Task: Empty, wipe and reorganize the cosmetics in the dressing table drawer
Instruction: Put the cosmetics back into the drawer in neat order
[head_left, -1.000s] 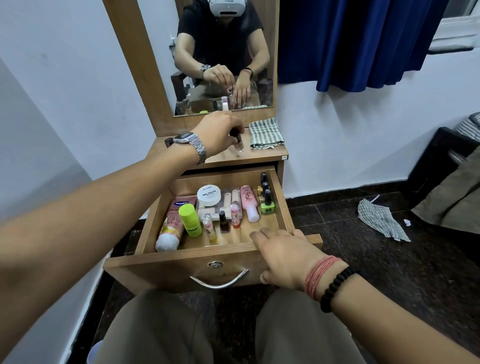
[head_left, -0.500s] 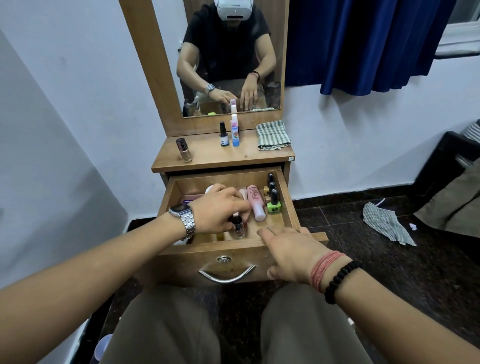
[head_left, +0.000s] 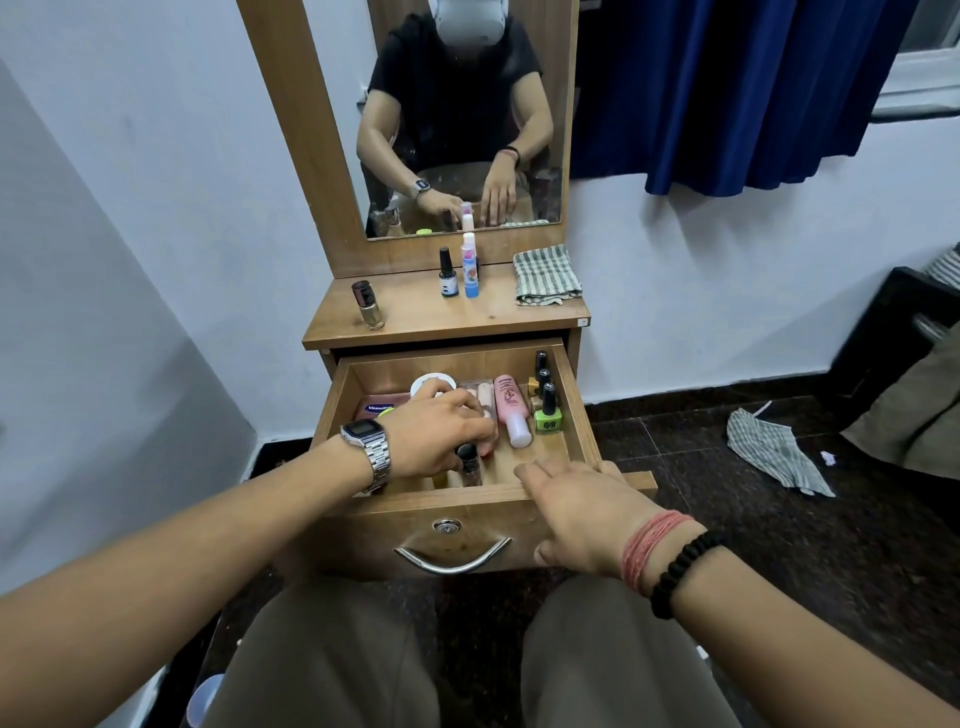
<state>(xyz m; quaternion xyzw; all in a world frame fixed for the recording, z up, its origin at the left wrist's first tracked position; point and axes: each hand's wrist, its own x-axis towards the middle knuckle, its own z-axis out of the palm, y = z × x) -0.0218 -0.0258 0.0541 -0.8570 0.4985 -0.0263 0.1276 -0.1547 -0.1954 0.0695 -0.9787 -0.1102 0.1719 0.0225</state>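
The open wooden drawer (head_left: 470, 499) holds several cosmetics: a white jar (head_left: 427, 383), a pink bottle (head_left: 511, 410), a green nail polish (head_left: 548, 418), dark-capped bottles (head_left: 541, 364) at the back right and a pink tube (head_left: 382, 408). My left hand (head_left: 441, 434) reaches into the drawer. Its curled fingers close around a small dark-capped bottle (head_left: 467, 457) near the front wall. My right hand (head_left: 582, 506) rests on the drawer's front edge with fingers laid straight. On the tabletop (head_left: 415, 322) stand a brown nail polish (head_left: 370, 306), a small black-capped bottle (head_left: 448, 275) and a blue bottle (head_left: 470, 270).
A folded checked cloth (head_left: 548, 273) lies on the tabletop's right side under the mirror (head_left: 462, 119). Another striped cloth (head_left: 774, 452) lies on the dark floor to the right. My knees sit right below the drawer handle (head_left: 452, 558). A wall runs close on the left.
My left hand left the tabletop, where it set a bottle down, and dropped into the drawer onto the small bottles. My right hand has stayed on the drawer front.
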